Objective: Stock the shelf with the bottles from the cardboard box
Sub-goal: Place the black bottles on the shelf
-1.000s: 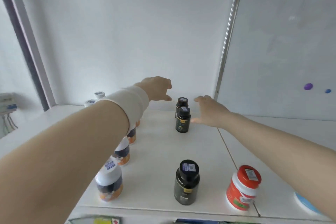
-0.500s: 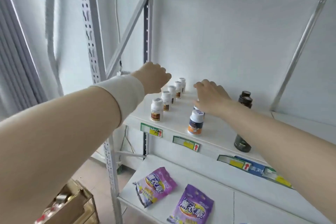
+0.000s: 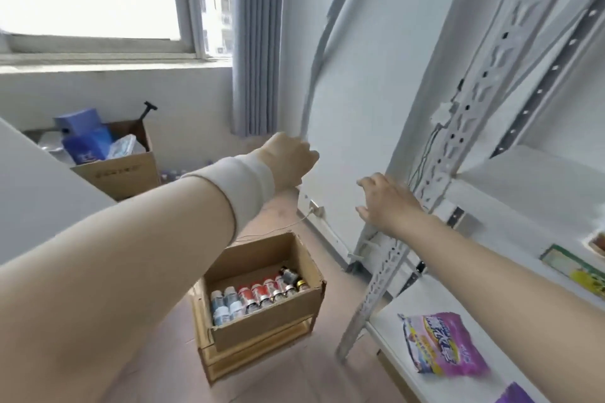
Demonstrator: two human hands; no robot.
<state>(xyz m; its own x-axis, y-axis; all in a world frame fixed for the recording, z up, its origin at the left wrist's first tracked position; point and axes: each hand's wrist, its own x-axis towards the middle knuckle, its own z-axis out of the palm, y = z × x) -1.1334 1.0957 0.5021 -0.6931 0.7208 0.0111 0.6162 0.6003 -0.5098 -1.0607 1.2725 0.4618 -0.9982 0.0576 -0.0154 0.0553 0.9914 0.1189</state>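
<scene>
An open cardboard box stands on a low wooden stool on the floor, left of the white metal shelf. Inside it are several bottles with white, red and dark caps, standing in rows. My left hand, with a white band on the wrist, is stretched out high above the box with its fingers loosely curled and holds nothing. My right hand reaches forward near the shelf's front post, fingers relaxed and empty. The bottles on the shelf are out of view.
A purple snack bag lies on the lower shelf board at the right. A second cardboard box with blue items stands under the window. A wall socket with a cable is near the floor.
The view has swung left and down, from the shelf's bottles to the floor and the cardboard box. Both hands have drawn away from the shelf and stay empty.
</scene>
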